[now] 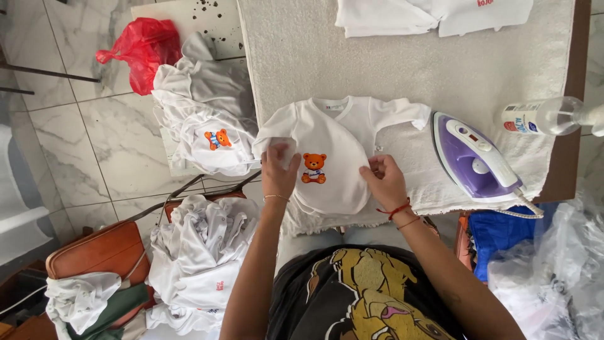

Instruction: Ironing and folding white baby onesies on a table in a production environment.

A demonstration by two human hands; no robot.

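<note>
With your left hand pinching the folded sleeve and your right hand gripping the hem of the white baby shirt, folding appears underway; next, align edges squarely.

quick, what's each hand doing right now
Left hand: closed on the left sleeve of the white baby shirt.
Right hand: fingers pinching the shirt's right edge, beside the purple iron.

One head-worn camera looks steeply down, close over the ironing table.
</note>
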